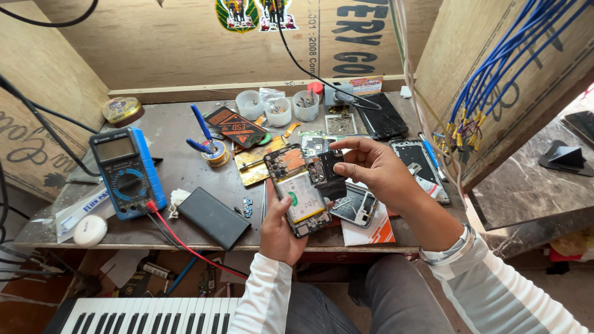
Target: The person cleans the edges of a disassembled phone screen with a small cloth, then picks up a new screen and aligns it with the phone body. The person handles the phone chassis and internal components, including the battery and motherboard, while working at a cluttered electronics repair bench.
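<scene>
— Where's the phone?

— The opened phone (pixel 301 193) sits above the bench (pixel 179 167), cupped in the left hand (pixel 279 232), grip closed round its lower half.

— And the right hand (pixel 377 170)?

— Its fingertips pinch a small black part (pixel 328 170) over the phone's top end. I'd keep it level and ease it, not force it.

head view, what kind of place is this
Most likely a small phone repair bench: the left hand holds an opened phone, the right hand lifts a black part, and a blue multimeter sits beside other dismantled phones.
</scene>
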